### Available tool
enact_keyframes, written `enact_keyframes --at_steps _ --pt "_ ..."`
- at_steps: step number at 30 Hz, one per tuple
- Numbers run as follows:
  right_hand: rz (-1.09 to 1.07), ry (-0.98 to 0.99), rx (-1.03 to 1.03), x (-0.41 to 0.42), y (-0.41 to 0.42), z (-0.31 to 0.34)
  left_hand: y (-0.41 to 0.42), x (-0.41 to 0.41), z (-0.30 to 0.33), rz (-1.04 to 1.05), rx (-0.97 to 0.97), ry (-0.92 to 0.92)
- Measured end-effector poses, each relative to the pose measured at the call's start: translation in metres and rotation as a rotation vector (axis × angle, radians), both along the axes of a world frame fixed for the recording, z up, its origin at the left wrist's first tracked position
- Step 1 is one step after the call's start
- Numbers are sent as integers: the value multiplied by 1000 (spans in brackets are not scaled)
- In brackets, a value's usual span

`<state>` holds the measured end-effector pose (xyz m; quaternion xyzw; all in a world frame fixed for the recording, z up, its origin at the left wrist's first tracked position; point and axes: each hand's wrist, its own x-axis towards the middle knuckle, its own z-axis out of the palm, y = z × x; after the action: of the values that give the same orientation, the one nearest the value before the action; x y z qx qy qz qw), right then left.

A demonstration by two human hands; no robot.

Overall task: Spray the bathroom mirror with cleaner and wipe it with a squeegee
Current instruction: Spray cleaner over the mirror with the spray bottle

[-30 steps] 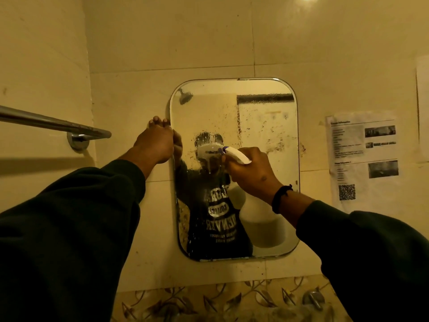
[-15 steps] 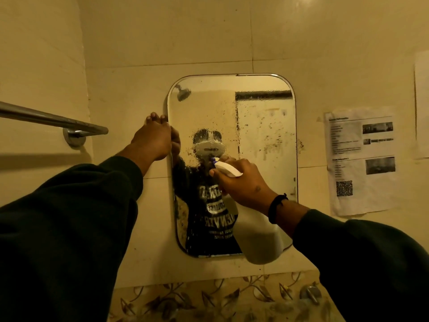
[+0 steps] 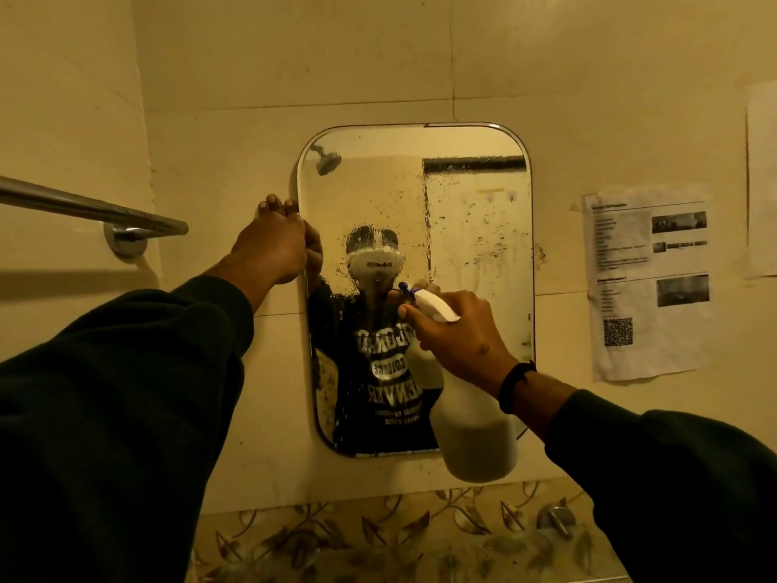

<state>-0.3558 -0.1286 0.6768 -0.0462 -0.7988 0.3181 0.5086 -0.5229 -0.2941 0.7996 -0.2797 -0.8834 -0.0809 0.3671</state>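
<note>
Head view: looking forward at a tiled wall, both arms raised toward it.
Mirror (image 3: 475, 229): a rounded rectangle fixed to the far wall, its glass speckled with droplets and streaks, heaviest around the middle.
Spray bottle (image 3: 475, 431): pale plastic, hanging in front of the mirror's lower right corner, its white trigger head with a blue nozzle tip aimed at the glass just left of centre.
Right hand (image 3: 454, 334): fingers curled round the bottle's neck and trigger, a dark band on the wrist.
Left hand (image 3: 273, 246): gripping the mirror's left edge, fingertips curled over the rim onto the wall side.
Sleeves: dark, filling the near left and near right.
Towel rail (image 3: 84, 208): chrome bar on the left wall, its round mount near the corner.
Paper notice (image 3: 647, 279): taped to the wall right of the mirror, with printed text, small photos and a square code.
Patterned tiles (image 3: 378, 536): leaf-print band below the mirror.
Tap handle (image 3: 555, 517): metal, low and right of the mirror.
</note>
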Motion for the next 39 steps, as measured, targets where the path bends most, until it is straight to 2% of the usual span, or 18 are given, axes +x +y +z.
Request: enact_keyframes --at_steps 5,8,12,17,23,32,39 --pt "-135 9 61 4 1 0 0 2 1 1 13 -7" --pt "-71 68 -27 10 7 0 0 1 -1 -20 19 -13" --pt "-92 126 -25 16 15 -5 -1 -1 -2 -17 25 0" --pt "-156 100 1 20 17 -8 -1 2 -2 6 6 -2" --pt "-129 178 -90 29 25 -4 0 4 0 7 1 -17" --pt "-225 235 -124 44 36 -1 1 0 0 25 -9 -15" --pt "-235 204 -149 52 51 1 1 -1 0 34 -9 -19"
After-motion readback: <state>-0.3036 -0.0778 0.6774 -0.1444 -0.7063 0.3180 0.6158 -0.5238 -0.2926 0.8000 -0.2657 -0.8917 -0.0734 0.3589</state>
